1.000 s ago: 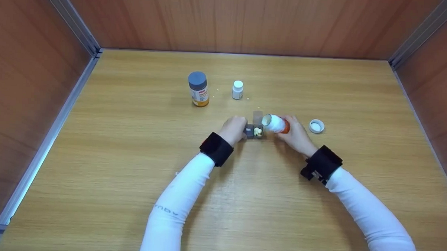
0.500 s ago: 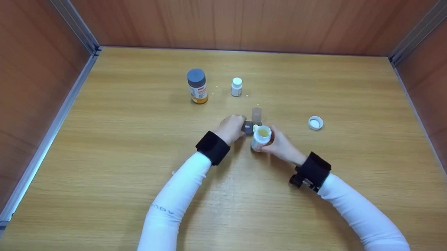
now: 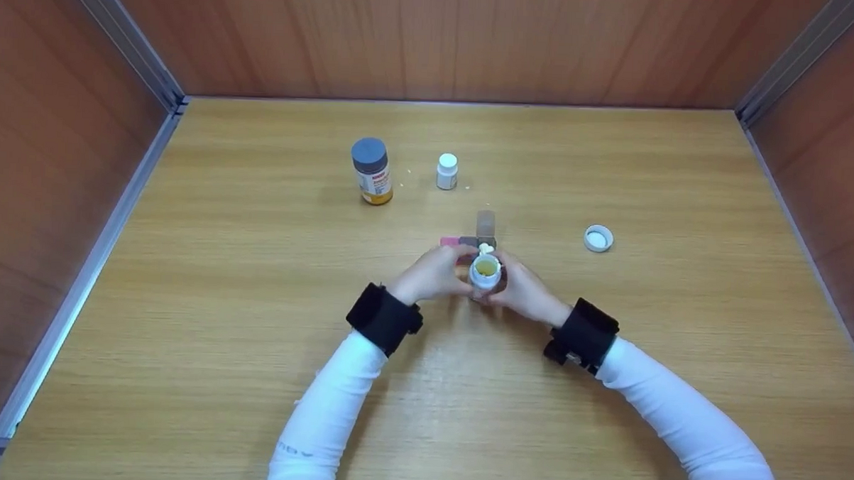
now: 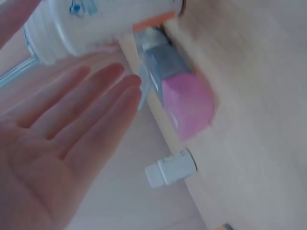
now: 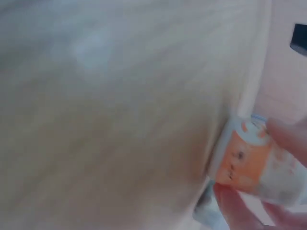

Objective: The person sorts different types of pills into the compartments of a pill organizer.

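Observation:
My right hand (image 3: 528,292) grips an uncapped white pill bottle (image 3: 484,283), which stands upright with a yellowish inside showing through its mouth. An orange label on the pill bottle (image 5: 244,160) faces the right wrist camera. My left hand (image 3: 433,276) is at the bottle's left side; in the left wrist view its fingers (image 4: 103,115) are nearly straight, just beside the bottle's neck. Right behind the bottle lies a pill organizer (image 3: 468,241) with pink and grey compartments. One clear lid (image 3: 485,223) is raised, and pale tablets (image 3: 486,248) show below it.
A white cap (image 3: 598,239) lies upturned to the right. Farther back stand a small white bottle (image 3: 447,172) and a larger bottle with a blue-grey lid (image 3: 372,173). Tiny pale crumbs dot the table near them. Wood panels (image 3: 434,41) wall the back and sides.
The right hand has turned the bottle from tilted over the organizer to upright and drawn it nearer. The left hand has let go of the organizer and moved to the bottle's side.

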Motion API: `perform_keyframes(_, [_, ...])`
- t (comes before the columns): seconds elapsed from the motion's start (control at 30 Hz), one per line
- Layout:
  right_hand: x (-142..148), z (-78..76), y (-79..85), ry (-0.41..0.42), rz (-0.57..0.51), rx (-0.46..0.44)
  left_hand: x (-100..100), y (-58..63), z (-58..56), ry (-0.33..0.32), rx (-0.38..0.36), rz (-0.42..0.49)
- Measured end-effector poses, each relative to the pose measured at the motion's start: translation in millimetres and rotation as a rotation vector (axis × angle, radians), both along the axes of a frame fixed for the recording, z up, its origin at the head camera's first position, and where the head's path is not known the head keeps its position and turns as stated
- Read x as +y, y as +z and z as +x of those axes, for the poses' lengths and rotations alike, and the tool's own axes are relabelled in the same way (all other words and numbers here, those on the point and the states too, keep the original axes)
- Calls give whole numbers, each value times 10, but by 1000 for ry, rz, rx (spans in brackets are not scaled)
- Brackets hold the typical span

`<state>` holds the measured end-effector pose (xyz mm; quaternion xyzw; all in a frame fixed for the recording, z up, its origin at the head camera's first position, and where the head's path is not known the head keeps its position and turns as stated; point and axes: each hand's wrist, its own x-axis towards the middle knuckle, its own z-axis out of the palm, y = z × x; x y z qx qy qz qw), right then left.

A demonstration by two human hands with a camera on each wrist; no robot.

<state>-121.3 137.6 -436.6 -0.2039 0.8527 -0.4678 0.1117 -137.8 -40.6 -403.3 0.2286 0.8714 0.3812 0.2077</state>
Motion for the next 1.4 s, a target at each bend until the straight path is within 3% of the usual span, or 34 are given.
perform_keyframes(0.17, [234,-84,158,-63,39,37,79,-116,99,130,-24,78])
perform_keyframes(0.33, [672,-378,230,-237,325,166,152,-206,124,224,-62,100])
perform_keyframes(0.43, [927,-537,183,-305,536,151,169,-231,130,239,-59,103])
perform_keyframes(0.57, [1150,-642,62,-324,650,56,180,-247,132,246,-53,114])
perform_keyframes(0.8, [1211,-661,6,-297,572,-4,184,-270,109,252,-45,121])
perform_keyframes(0.93, [1202,-643,67,-251,606,-60,193,-268,90,246,-42,124])
perform_keyframes(1.13, [1133,-588,165,-224,589,-21,195,-264,70,226,-24,138])
perform_keyframes(1.27, [969,-479,261,-258,379,-32,187,-262,64,219,-36,128])
perform_keyframes(1.4, [672,-306,336,-275,34,-84,177,-269,66,216,-27,123])
